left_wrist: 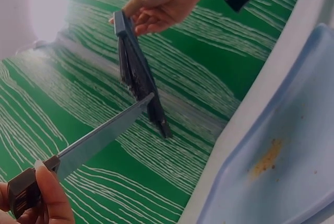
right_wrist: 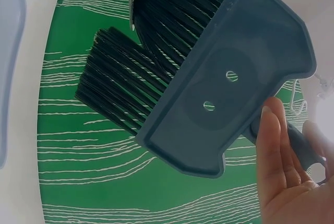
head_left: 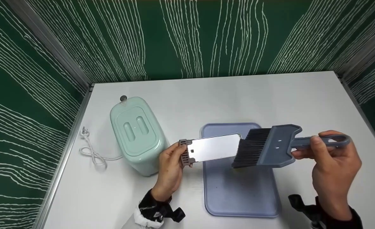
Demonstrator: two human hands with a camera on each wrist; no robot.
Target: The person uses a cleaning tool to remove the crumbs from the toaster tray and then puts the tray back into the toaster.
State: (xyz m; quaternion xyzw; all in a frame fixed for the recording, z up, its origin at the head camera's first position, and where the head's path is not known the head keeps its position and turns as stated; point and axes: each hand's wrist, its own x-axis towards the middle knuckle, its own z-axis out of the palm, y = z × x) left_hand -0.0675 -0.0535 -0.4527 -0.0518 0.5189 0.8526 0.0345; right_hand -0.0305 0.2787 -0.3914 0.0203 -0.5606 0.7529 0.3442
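In the head view my left hand (head_left: pixel 171 165) pinches the brown slotted end of a flat, shiny metal crumb tray (head_left: pixel 216 148). My right hand (head_left: pixel 337 165) grips the handle of a grey-blue brush (head_left: pixel 278 146) with dark bristles. Those bristles (right_wrist: pixel 120 78) meet the crumb tray's far end and spread apart around it in the right wrist view. Both tools are held above a blue-lilac plastic tray (head_left: pixel 238 197). In the left wrist view a small patch of yellowish-brown crumbs (left_wrist: pixel 267 158) lies on that plastic tray, with a few specks around it.
A mint-green toaster (head_left: pixel 136 127) with a lid stands left of my left hand, a small dark knob at its far end. Its white cord and plug (head_left: pixel 92 152) lie on the white table (head_left: pixel 187 105). Green walls (head_left: pixel 206 38) with white lines surround the table.
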